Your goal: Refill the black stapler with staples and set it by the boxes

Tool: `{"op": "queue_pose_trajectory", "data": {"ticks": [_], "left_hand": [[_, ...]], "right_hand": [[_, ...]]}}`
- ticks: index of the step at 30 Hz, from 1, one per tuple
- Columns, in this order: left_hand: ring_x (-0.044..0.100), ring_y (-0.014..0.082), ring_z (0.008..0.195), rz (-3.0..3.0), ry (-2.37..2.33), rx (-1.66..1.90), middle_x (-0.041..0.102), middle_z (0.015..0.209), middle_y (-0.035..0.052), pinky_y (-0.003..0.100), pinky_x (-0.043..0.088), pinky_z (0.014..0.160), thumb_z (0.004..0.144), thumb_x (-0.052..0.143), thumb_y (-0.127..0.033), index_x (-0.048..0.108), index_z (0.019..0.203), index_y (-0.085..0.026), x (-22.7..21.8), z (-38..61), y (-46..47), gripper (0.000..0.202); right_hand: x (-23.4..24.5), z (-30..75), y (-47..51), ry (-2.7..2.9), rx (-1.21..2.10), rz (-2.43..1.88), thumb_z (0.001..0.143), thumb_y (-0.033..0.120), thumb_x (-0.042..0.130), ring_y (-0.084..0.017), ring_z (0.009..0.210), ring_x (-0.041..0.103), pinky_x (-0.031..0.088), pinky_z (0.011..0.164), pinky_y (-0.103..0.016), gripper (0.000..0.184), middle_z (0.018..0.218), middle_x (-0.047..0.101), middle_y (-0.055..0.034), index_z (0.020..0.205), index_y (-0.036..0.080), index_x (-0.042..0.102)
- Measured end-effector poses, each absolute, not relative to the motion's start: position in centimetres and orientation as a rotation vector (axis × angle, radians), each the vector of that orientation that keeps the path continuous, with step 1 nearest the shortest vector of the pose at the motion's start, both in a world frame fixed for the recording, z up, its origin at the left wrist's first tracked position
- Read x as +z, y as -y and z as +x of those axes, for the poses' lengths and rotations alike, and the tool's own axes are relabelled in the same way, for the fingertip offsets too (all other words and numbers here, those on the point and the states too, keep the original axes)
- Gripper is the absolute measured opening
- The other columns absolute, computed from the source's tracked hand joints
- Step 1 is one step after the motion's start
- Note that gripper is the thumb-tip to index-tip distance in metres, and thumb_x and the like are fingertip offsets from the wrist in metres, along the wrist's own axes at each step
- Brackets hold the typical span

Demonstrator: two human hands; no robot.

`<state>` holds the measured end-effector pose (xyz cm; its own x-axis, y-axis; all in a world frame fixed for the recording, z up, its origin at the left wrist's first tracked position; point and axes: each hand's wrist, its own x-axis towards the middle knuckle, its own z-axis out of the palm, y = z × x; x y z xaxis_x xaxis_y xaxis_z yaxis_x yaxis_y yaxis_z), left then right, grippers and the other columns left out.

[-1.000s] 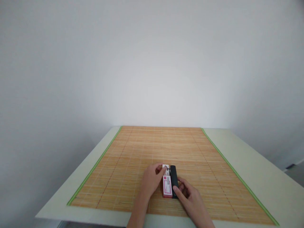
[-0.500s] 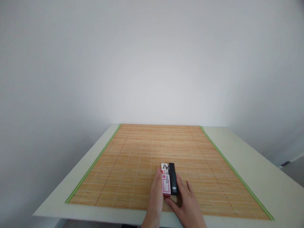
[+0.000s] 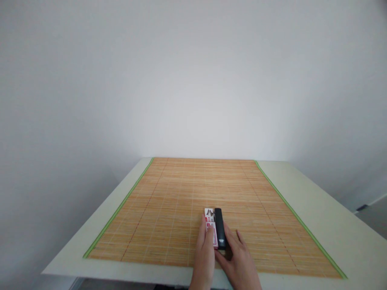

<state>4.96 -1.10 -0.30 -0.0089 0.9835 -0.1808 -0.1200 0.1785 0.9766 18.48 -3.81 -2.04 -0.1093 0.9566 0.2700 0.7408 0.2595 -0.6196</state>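
Note:
A small white and red box lies on the bamboo mat, side by side with a black stapler on its right. My left hand rests on the near left part of the box, fingers laid flat over it. My right hand sits just right of the stapler's near end, fingers stretched out and touching its side. Neither hand has lifted anything.
The mat has green edging and covers most of a pale table. A plain white wall rises behind the table's far edge. Floor shows at the far right.
My left hand has slid from beside the box onto its near part. My right hand has drawn back slightly toward me. Box and stapler stay where they were.

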Motion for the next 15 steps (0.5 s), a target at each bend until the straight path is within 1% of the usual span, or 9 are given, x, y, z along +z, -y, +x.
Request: {"op": "queue_pose_trajectory", "data": {"ticks": [2, 5, 8, 11, 15], "left_hand": [[0.027, 0.0301, 0.155, 1.003, -1.215, 1.105, 0.043, 0.161, 0.0022, 0.046, 0.024, 0.128, 0.091, 0.055, -0.062, 0.047, 0.154, -0.027, 0.4, 4.1, 1.1, 0.073], [0.036, 0.0331, 0.151, 1.023, -1.188, 1.095, 0.052, 0.154, 0.0056, 0.048, 0.026, 0.127, 0.087, 0.059, -0.062, 0.058, 0.146, -0.023, 1.3, 2.4, 1.2, 0.070], [0.042, 0.0343, 0.148, 1.053, -1.153, 1.091, 0.058, 0.149, 0.0081, 0.051, 0.027, 0.126, 0.086, 0.060, -0.058, 0.064, 0.140, -0.021, 2.0, 1.1, 1.4, 0.066], [0.044, 0.0336, 0.146, 1.095, -1.162, 1.066, 0.058, 0.149, 0.0073, 0.050, 0.030, 0.125, 0.087, 0.059, -0.050, 0.063, 0.141, -0.021, 2.3, 1.3, 1.4, 0.061], [0.048, 0.0280, 0.144, 1.189, -1.129, 1.067, 0.055, 0.152, 0.0065, 0.044, 0.034, 0.123, 0.091, 0.052, -0.036, 0.054, 0.148, -0.021, 1.9, 4.7, 0.8, 0.059]], "right_hand": [[-2.0, 18.5, 3.8, 1.904, 0.425, -1.539, 0.091, 0.038, 0.069, -0.031, 0.139, 0.054, 0.024, 0.126, -0.062, 0.076, 0.154, 0.053, -0.0081, 0.159, 0.033, 0.035], [-2.2, 18.4, 3.9, 1.889, 0.380, -1.557, 0.091, 0.043, 0.071, -0.032, 0.139, 0.054, 0.024, 0.125, -0.063, 0.075, 0.151, 0.056, -0.0079, 0.157, 0.034, 0.038], [-2.4, 18.2, 4.0, 1.886, 0.355, -1.563, 0.090, 0.045, 0.071, -0.033, 0.139, 0.054, 0.024, 0.125, -0.063, 0.074, 0.151, 0.056, -0.0077, 0.156, 0.035, 0.040], [-2.4, 18.7, 3.8, 1.906, 0.367, -1.543, 0.091, 0.043, 0.070, -0.031, 0.137, 0.056, 0.021, 0.126, -0.062, 0.073, 0.151, 0.056, -0.0081, 0.157, 0.034, 0.039], [-2.2, 22.3, 2.9, 1.945, 0.361, -1.557, 0.092, 0.044, 0.069, -0.030, 0.138, 0.055, 0.013, 0.127, -0.064, 0.067, 0.150, 0.057, -0.0074, 0.153, 0.033, 0.045]]}}
